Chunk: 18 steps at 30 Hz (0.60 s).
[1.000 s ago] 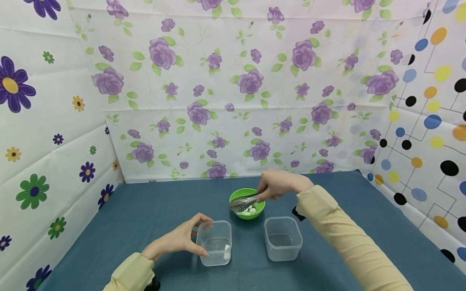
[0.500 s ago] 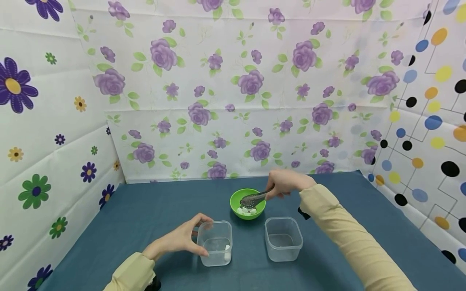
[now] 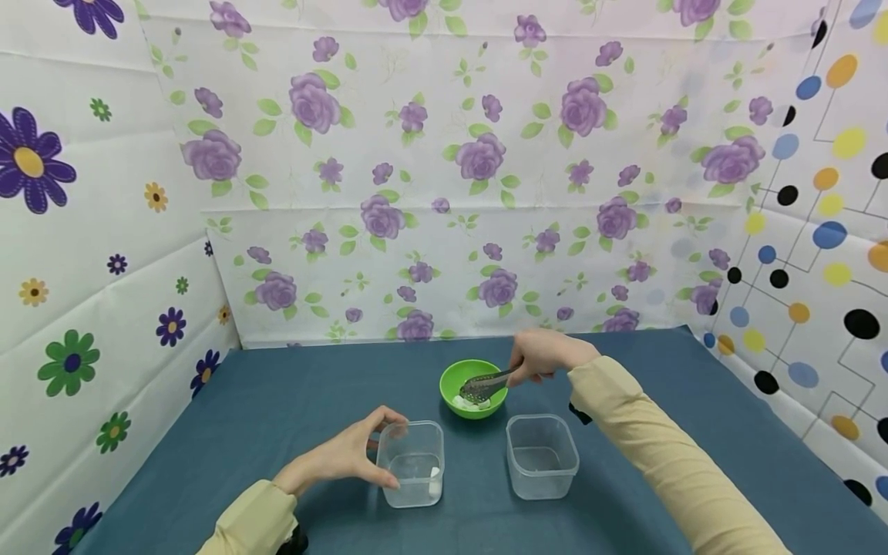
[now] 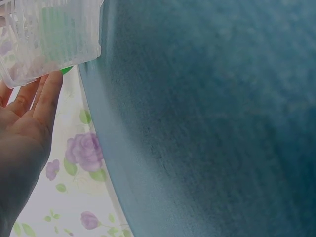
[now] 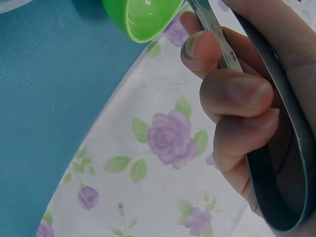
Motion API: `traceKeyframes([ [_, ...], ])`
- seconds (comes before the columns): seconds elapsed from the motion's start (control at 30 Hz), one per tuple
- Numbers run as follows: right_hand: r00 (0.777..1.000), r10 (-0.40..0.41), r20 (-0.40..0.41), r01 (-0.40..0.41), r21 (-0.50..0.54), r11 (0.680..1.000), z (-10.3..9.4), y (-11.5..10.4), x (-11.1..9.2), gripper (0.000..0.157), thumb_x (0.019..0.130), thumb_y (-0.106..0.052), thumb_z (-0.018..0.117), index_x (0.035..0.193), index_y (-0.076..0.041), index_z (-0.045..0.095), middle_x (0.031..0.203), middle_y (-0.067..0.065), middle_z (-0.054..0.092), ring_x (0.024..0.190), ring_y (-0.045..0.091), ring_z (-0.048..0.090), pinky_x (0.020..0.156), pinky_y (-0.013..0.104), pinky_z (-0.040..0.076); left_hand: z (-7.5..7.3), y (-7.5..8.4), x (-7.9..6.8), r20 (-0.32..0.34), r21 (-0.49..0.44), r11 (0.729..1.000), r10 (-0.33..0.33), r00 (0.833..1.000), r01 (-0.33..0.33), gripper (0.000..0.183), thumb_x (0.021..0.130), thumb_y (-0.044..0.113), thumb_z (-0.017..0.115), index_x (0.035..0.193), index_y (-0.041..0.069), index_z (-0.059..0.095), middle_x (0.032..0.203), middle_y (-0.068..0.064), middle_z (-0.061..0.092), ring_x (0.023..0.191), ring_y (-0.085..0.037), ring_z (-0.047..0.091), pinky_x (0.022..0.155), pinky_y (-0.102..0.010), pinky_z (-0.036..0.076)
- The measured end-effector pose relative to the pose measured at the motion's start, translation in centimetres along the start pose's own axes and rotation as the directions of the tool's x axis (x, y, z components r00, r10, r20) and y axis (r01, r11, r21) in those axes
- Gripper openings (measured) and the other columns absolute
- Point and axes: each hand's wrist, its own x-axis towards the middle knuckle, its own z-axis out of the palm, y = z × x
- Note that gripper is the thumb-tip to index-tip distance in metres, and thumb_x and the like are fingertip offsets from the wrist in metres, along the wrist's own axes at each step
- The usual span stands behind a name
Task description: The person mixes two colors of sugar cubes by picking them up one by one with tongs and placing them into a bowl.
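My right hand (image 3: 548, 354) grips metal tongs (image 3: 484, 385), their perforated head lowered among several small white pieces (image 3: 466, 403) in a green bowl (image 3: 451, 378). In the right wrist view, curled fingers (image 5: 242, 94) wrap the dark-edged tongs (image 5: 276, 197), whose bent end lies near the palm. My left hand (image 3: 347, 455) holds a clear plastic container (image 3: 409, 493) by its left side, thumb in front and fingers behind. White pieces (image 3: 435, 486) lie in that container's right front corner. From the left wrist, fingers (image 4: 47, 98) touch the container's wall (image 4: 74, 39).
A second clear container (image 3: 543, 486) stands to the right, in front of the bowl and beneath the right forearm's side. Blue cloth (image 3: 312, 385) covers the table. Flowered sheets (image 3: 444, 169) rise at the back, with patterned sheets on both sides.
The right hand has drawn the tongs rightward from the bowl's left rim, then lowered their head onto the white pieces. The left hand and both containers have stayed put.
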Motion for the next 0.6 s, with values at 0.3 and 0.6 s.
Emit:
traceKeyframes([
  [0.3, 1.0, 0.012, -0.003, -0.012, -0.005, 1.0, -0.2, -0.4, 0.0, 0.026, 0.083, -0.022, 0.068, 0.057, -0.021, 0.066, 0.048, 0.014, 0.052, 0.032, 0.01, 0.029, 0.039, 0.022, 0.032, 0.0, 0.0, 0.0, 0.001, 0.005, 1.0, 0.004, 1.0, -0.004, 0.064, 0.076, 0.02, 0.075, 0.126, 0.009, 0.037, 0.126, -0.014, 0.04, 0.11, -0.031, 0.041, 0.084, -0.042, 0.042],
  [0.6, 0.997, -0.079, 0.002, 0.079, -0.098, 0.992, -0.9, -3.7, -0.2, 0.032, 0.082, -0.027, 0.068, 0.053, -0.02, 0.059, 0.043, 0.001, 0.046, 0.035, 0.008, 0.033, 0.041, 0.022, 0.03, 0.0, 0.1, 0.0, -0.001, 0.007, 1.0, 0.007, 1.0, -0.007, 0.064, 0.076, 0.02, 0.075, 0.126, 0.01, 0.036, 0.126, -0.013, 0.04, 0.11, -0.029, 0.041, 0.084, -0.042, 0.042],
])
